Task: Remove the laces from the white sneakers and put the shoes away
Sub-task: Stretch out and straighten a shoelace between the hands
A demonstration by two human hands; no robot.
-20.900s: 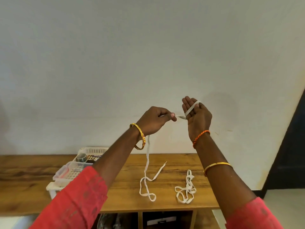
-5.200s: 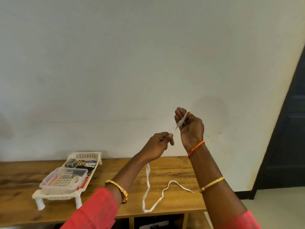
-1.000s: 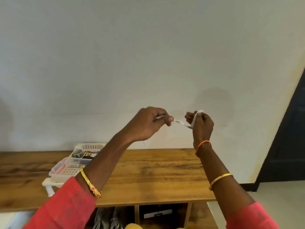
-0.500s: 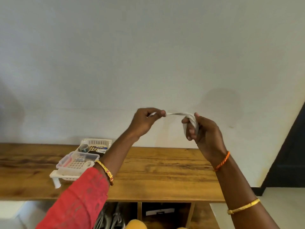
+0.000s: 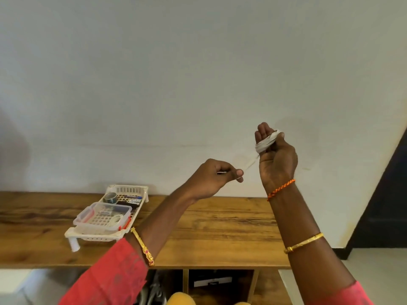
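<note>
With the lace point(image 5: 265, 142) coiled round the raised right hand point(image 5: 276, 160) and its tail pinched in the left hand point(image 5: 214, 178) just beside it above the table point(image 5: 231, 227), the tail probably wants tucking snugly under the coil.

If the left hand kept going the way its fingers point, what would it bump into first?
Probably the right hand. The left hand pinches the tail of the white lace, its fingers pointing right and slightly up along the lace. How far apart they are in depth is unclear.
</note>
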